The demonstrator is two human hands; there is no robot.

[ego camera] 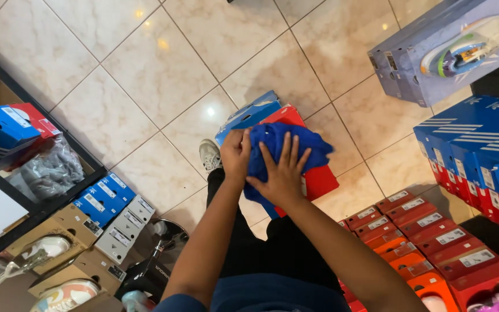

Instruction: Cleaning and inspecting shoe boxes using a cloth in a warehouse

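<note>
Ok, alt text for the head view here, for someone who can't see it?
Both hands, left hand and right hand, press a blue cloth onto a red shoebox held above a tiled floor, with stacked shoeboxes around.

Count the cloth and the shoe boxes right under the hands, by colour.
blue cloth: 1
red box: 1
blue box: 1
Total: 3
</note>
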